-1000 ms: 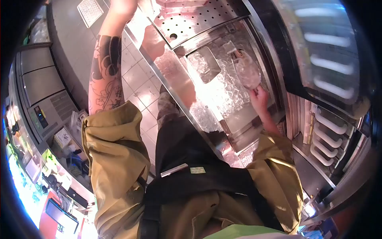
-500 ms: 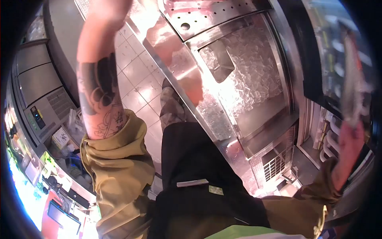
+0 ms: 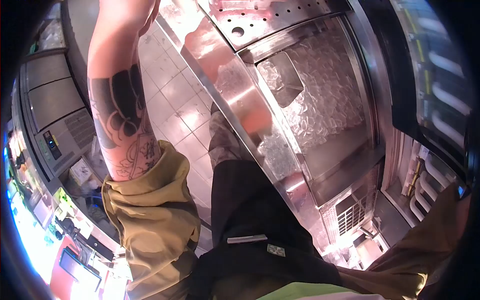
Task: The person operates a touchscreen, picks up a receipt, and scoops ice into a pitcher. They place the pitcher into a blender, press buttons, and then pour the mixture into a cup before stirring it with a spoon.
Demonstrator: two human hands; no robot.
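View from above, clock positions taken from the centre of the frame. The left hand (image 3: 150, 11) is cut by the upper edge at 11 o'clock; whether its fingers are spread or closed, and what they hold, cannot be told. The tattooed forearm (image 3: 117, 107) descends from it into a rolled sleeve (image 3: 155, 210). The right hand is out of view, its state and contents undeterminable; the right sleeve (image 3: 425, 237) extends toward 4 o'clock.

One open ice bin (image 3: 332, 160) occupies 2 o'clock, its long axis running from 11 to 5 o'clock. It contains ice (image 3: 327, 97), the pieces too many to count. One metal insert (image 3: 291, 86) sits among them at 1 o'clock, on the bin's left side, with ice inside. Above the bin is one perforated panel (image 3: 295, 10), bearing one large hole and several small ones. One grille (image 3: 351, 216) lies at 4 o'clock. The black apron (image 3: 260, 215) shows one pale strip (image 3: 247, 239) and one square patch (image 3: 276, 250).
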